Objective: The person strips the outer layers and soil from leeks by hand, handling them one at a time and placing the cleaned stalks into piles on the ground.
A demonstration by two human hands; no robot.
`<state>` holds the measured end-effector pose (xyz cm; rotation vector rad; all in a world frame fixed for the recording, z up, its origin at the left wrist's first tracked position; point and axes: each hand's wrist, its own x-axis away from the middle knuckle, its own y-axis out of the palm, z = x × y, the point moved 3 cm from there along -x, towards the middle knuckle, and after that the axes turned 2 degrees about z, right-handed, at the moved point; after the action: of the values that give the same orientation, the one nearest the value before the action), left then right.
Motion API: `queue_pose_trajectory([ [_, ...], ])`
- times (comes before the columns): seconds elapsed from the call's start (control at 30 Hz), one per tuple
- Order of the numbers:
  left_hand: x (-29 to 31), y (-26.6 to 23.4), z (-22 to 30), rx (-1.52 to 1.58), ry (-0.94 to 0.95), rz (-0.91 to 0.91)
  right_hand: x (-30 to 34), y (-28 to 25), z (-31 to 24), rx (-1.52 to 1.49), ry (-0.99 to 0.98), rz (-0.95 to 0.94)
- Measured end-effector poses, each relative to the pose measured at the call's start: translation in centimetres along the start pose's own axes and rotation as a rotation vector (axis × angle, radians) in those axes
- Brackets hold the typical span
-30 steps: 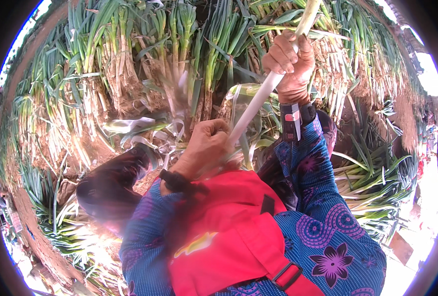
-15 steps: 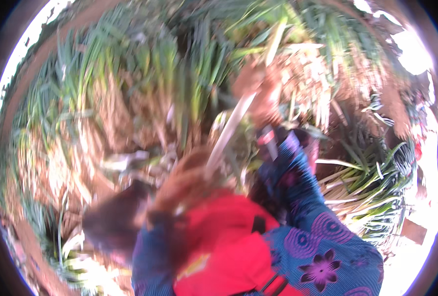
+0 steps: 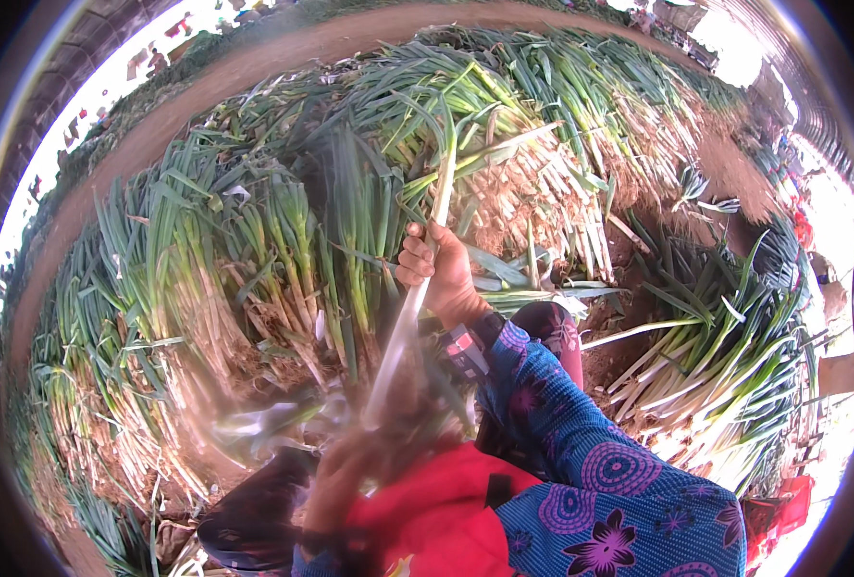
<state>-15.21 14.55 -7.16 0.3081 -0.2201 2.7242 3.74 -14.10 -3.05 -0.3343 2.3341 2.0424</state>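
Note:
My right hand (image 3: pixel 438 272) is closed around a long green onion (image 3: pixel 440 204) about midway along its pale stalk. The onion slants, its green top up and away from me, its white lower end down toward my lap. My left hand (image 3: pixel 348 476), badly blurred, is low by my red apron (image 3: pixel 427 519), close to the stalk's lower end. Motion smear hides its fingers and whether it touches the stalk. In front of me stand and lie thick rows of unpeeled green onions (image 3: pixel 206 260) with brown, soil-coated bases.
To the right lies a pile of cleaner, white-stalked green onions (image 3: pixel 677 385). Another heap of soiled green onions (image 3: pixel 542 192) lies beyond my right hand. Loose peelings (image 3: pixel 263 423) litter the ground by my left knee (image 3: pixel 259 510). A strip of bare soil (image 3: pixel 350 29) curves behind the rows.
Both hands have shifted left and nearer me in the picture, the right still gripping the green onion. The left hand has dropped lower along the stalk. The view has tilted, showing more background.

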Motion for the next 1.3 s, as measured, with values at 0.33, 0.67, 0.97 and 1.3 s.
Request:
queue_pose_trajectory([
  [0.33,4.7,-6.5,2.9,-0.173,0.061,0.28,1.3,1.4,1.2,0.049,0.165,-0.181],
  [0.67,2.4,-3.5,4.3,-0.161,0.16,0.239,3.9,7.3,13.6,-0.015,0.805,-0.483],
  [0.97,7.1,-2.9,2.8,0.176,0.27,-0.094,4.5,13.2,24.0,0.307,0.932,-0.351],
  [1.3,14.1,-2.5,1.7,0.687,0.457,0.352,4.8,24.6,38.4,0.497,0.937,-0.746],
])
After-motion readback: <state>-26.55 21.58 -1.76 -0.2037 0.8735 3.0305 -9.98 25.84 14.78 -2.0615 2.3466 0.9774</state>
